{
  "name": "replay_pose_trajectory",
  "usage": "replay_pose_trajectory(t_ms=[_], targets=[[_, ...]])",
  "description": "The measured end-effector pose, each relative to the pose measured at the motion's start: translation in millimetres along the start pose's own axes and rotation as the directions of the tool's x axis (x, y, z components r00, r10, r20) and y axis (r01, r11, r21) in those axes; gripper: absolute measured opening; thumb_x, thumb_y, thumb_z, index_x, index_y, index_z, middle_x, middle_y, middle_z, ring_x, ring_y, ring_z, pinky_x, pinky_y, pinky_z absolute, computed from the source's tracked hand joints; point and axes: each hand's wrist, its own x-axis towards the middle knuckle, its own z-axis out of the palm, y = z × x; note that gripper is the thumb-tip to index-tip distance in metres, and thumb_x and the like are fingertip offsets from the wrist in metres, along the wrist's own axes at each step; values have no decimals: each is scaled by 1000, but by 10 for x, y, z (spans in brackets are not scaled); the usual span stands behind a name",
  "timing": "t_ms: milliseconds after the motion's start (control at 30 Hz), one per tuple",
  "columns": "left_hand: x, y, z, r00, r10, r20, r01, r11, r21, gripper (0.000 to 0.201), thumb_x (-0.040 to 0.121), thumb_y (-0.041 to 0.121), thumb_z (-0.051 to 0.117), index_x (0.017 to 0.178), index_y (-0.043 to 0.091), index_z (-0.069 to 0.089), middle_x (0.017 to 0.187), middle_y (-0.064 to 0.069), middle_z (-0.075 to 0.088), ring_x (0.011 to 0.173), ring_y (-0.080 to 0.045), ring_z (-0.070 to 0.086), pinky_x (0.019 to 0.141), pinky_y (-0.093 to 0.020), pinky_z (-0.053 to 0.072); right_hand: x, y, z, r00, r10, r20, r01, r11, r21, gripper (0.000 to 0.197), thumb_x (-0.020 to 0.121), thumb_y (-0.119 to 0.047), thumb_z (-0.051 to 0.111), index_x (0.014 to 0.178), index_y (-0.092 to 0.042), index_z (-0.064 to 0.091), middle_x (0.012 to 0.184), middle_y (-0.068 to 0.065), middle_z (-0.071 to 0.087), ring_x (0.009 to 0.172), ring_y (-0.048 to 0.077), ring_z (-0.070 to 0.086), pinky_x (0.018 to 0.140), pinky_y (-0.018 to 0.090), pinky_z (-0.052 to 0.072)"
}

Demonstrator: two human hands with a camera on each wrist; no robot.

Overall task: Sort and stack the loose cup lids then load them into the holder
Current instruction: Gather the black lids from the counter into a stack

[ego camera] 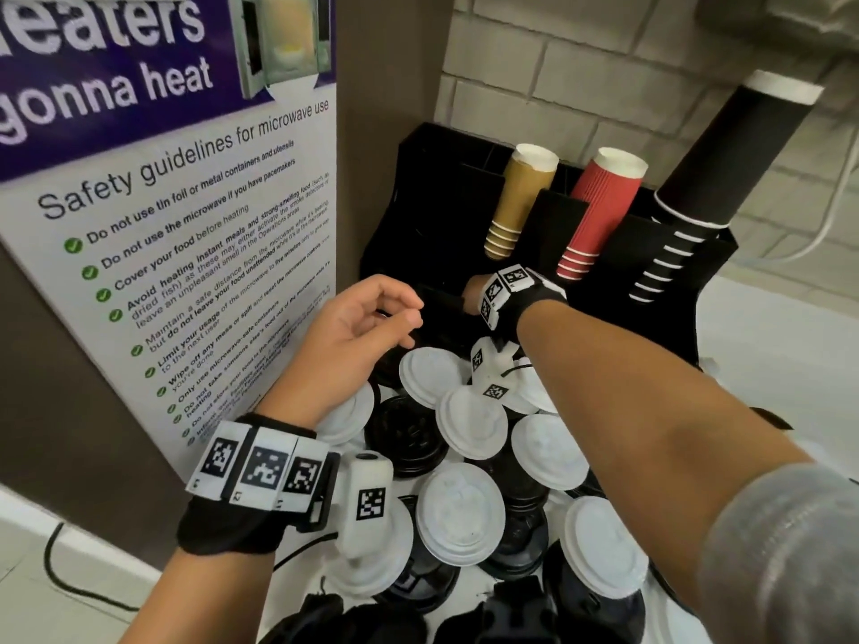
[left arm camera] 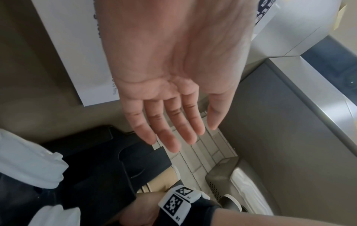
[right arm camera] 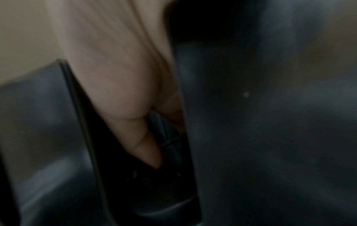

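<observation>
A: Head view: my right hand (ego camera: 474,290) is down in a slot of the black holder (ego camera: 427,188), fingers (right arm camera: 142,146) pinching dark lids (right arm camera: 170,137), I think.

B: And the left hand (ego camera: 358,327)?

A: Released, holding nothing, above the loose white lids (ego camera: 460,513) and black lids (ego camera: 406,434) on the table. My worry: the stack tilts and jams against the slot wall.

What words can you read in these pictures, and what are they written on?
All the words are on the wall poster:
"gonna heat"
"Safety guidelines for microwave use"
"Do not use tin foil or metal containers and utensils"
"Cover your food before heating"
Top word cut off: "...eaters".
Lower bullet lines: too small and blurred.
Wrist band squares: black-and-white patterns, no words.
Cups, lids, holder: no text seen.
</observation>
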Motion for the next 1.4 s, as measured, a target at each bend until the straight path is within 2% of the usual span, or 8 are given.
replay_pose_trajectory(t_ms=[133, 367, 567, 667, 833, 967, 1133, 1400], targets=[[-10, -5, 2, 1000, 1, -1, -1, 1000, -12, 8, 88, 20, 63, 95, 21, 65, 93, -8, 66, 77, -13, 66, 82, -27, 52, 52, 9, 41, 997, -63, -33, 63, 998, -1, 39, 97, -21, 53, 129, 1, 52, 124, 15, 58, 95, 24, 49, 99, 37, 45], [-14, 8, 17, 999, -9, -34, 8, 1000, -20, 12, 83, 25, 61, 93, 22, 65, 92, -6, 66, 76, -11, 66, 80, -30, 52, -77, 70, -150, 983, -74, -169, 94, 989, 115, 57, 87, -20, 64, 136, -1, 44, 138, 20, 47, 127, 35, 46, 101, 39, 38], [51, 10, 12, 992, 31, -122, -30, 999, 15, 13, 84, 24, 63, 94, 31, 63, 95, 7, 65, 83, -9, 62, 79, -23, 48, -501, 272, -562, 945, -60, -323, 205, 875, 439, 49, 86, -12, 63, 132, -17, 46, 120, 4, 52, 100, 20, 54, 76, 22, 40], [80, -17, 51, 976, 23, -218, -14, 999, 42, 33, 77, 31, 69, 106, 40, 55, 110, 11, 60, 97, -6, 60, 81, -20, 47, -837, 443, -631, 896, -46, -441, 374, 611, 697, 35, 89, -10, 59, 120, -21, 47, 99, -8, 56, 82, 13, 56, 68, 19, 45], [87, -25, 182, 996, -71, -51, 68, 996, -65, 98, 62, 34, 89, 138, 43, 29, 139, 10, 46, 124, -6, 51, 97, -25, 46, -1384, 408, -317, 861, -272, -430, 380, -216, 899, 37, 86, -3, 59, 113, -28, 53, 97, 7, 68, 86, 18, 67, 72, 35, 56], [47, 7, 268, 990, 115, 87, -90, 964, -251, 103, 65, 16, 79, 148, 29, 18, 142, 9, 47, 131, -5, 47, 99, -20, 44, -1570, 230, -57, 820, -433, -374, 180, -426, 887, 46, 83, -9, 54, 128, -15, 49, 112, 10, 66, 95, 22, 67, 77, 36, 59], [-2, 80, 327, 981, 195, -1, -192, 963, -189, 94, 65, 15, 81, 143, 20, 30, 132, 0, 50, 123, -12, 53, 99, -26, 46, -1644, 116, 61, 864, -389, -321, 243, -236, 941, 33, 96, -19, 49, 129, -14, 52, 117, 12, 62, 104, 21, 62, 79, 32, 57], [-57, 135, 359, 985, 174, 9, -172, 980, -100, 106, 56, 32, 88, 146, 34, 33, 146, -4, 42, 134, -22, 45, 100, -36, 48, -1821, 172, -72, 834, -352, -424, 454, 0, 891, 49, 77, -28, 70, 124, -22, 59, 124, 17, 59, 106, 25, 66, 80, 41, 58]])
